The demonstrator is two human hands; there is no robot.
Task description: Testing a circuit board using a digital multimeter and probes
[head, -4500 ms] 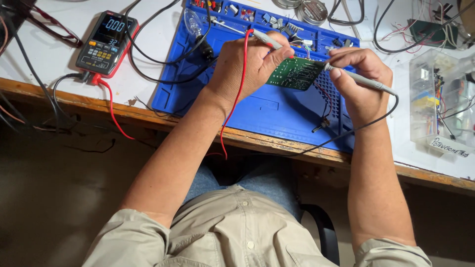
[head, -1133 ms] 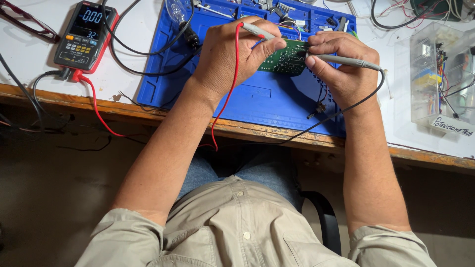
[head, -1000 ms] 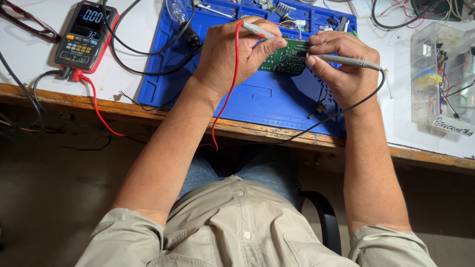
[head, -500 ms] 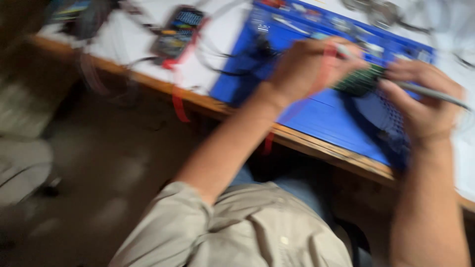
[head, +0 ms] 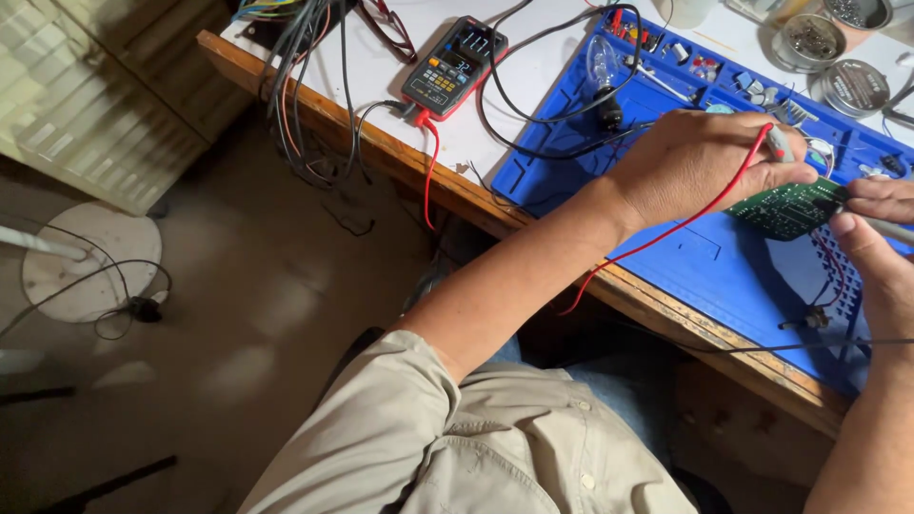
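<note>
My left hand [head: 700, 162] pinches a red-wired test probe [head: 779, 145] and steadies a green circuit board [head: 792, 207] over the blue work mat [head: 705, 257]. My right hand [head: 881, 247] at the frame's right edge holds a grey probe with a black wire, its tip at the board's right side. Both leads run to a red and black multimeter [head: 453, 67] with a lit screen, lying on the white bench top at the upper left.
A clear bulb [head: 602, 67] and small parts lie in the mat's trays. Round metal tins [head: 836, 57] stand at the top right. A bundle of cables [head: 305, 57] hangs over the wooden bench edge. A white round base [head: 90, 257] sits on the floor.
The view has swung left and down, so the floor and bench corner now show. Both hands stay on the probes and the board.
</note>
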